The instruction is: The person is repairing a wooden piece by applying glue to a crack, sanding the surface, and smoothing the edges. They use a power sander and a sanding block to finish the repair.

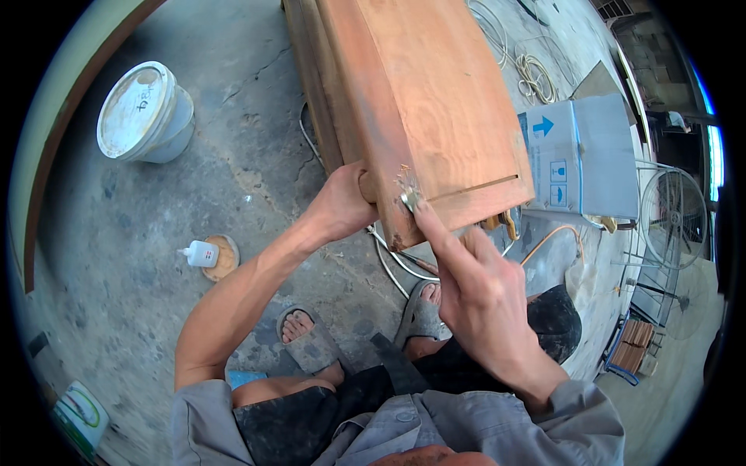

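A reddish-brown wooden furniture piece [451, 93] with a narrow slot near its near end reaches toward me. My left hand [342, 203] grips its left edge close to the near corner, the fingers partly hidden behind the wood. My right hand [482, 295] presses a small metal blade [411, 200] on the top face by that corner, index finger stretched along it and the other fingers curled. How far the blade extends under the finger is hidden. Wood shavings [404, 177] lie just beyond the blade, and the surface there looks rough and dark.
A lidded white bucket [148, 116] stands on the concrete floor at left. Nearer lie a small white bottle [203, 254] and a round dish of tan material [224, 260]. A cardboard box [579, 155], coiled cable [535, 78] and a fan [672, 217] are at right. Hoses run below the wood.
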Tool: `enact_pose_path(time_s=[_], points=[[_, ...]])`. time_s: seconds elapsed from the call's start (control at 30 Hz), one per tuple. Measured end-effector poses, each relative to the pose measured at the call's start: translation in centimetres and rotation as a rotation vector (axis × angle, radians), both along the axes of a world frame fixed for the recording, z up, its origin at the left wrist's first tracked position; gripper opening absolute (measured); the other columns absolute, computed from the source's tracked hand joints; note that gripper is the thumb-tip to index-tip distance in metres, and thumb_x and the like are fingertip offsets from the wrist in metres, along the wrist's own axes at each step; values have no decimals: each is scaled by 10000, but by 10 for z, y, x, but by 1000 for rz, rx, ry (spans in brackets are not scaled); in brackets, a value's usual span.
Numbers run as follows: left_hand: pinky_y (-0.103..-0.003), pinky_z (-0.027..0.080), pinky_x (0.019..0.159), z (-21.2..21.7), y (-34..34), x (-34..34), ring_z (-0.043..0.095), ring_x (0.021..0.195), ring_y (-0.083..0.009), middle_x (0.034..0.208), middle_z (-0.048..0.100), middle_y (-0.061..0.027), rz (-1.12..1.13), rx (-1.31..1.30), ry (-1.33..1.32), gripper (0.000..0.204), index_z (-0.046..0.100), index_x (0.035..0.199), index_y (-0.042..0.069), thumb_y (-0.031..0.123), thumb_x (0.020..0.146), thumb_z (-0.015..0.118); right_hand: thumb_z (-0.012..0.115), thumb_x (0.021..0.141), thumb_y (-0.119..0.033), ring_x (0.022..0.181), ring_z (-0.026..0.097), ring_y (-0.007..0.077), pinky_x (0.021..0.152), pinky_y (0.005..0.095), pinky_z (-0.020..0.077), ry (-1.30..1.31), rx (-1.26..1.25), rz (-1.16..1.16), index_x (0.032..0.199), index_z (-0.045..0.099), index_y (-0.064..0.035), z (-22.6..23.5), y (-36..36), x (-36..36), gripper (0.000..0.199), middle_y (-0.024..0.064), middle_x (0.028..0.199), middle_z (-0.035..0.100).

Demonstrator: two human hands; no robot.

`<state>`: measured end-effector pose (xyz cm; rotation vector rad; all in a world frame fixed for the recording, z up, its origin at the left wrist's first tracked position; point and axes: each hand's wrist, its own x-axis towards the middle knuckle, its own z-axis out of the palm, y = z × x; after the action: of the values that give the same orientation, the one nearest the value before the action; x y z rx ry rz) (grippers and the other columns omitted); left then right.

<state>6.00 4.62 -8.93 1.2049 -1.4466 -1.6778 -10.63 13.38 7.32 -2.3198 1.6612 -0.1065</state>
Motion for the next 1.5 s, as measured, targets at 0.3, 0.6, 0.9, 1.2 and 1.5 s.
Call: enact_pose_path(time_s=[0.3, 0.6, 0.9, 1.2, 1.5], points=[[-367, 551, 912, 2, 0, 1, 723, 1064, -271, 1115, 753, -170, -18, 29, -18, 465, 696, 1184, -17, 232, 813, 824, 688, 786, 78, 595, 577, 312, 539, 440, 482, -39, 2, 6, 1453, 607, -163, 1, 9, 2, 714, 109, 779, 522], [-375, 551, 915, -3, 1, 1, 723, 1082, -291, 1133, 750, -190, 8, 11, 10, 502, 699, 1199, -6, 274, 804, 831, 660, 797, 49, 562, 603, 326, 497, 444, 495, 5, 20, 52, 1488, 571, -162, 2, 13, 4, 728, 120, 847, 557], [-367, 557, 898, -10, 3, -3, 730, 1048, -264, 1113, 757, -184, 5, -51, -27, 448, 710, 1171, -4, 226, 803, 823, 667, 780, 37, 657, 660, 346, 539, 443, 522, -2, 0, 128, 1458, 584, -145, 4, 9, -6, 707, 160, 935, 648], [-342, 558, 874, -16, 2, -3, 705, 1001, -168, 1052, 756, -105, 32, -134, 10, 359, 698, 1133, -3, 222, 872, 797, 612, 1017, -108, 588, 576, 218, 573, 381, 468, -42, 173, -133, 1208, 638, -39, 15, -71, -166, 204, 122, 687, 606], [-348, 546, 956, -27, 8, 8, 640, 1118, -159, 1208, 696, -92, -2, -70, 175, 500, 639, 1262, -12, 226, 862, 821, 731, 914, -180, 1028, 703, 366, 853, 423, 573, -195, 463, -103, 1226, 663, -12, -170, 14, -251, 361, 191, 1158, 724]])
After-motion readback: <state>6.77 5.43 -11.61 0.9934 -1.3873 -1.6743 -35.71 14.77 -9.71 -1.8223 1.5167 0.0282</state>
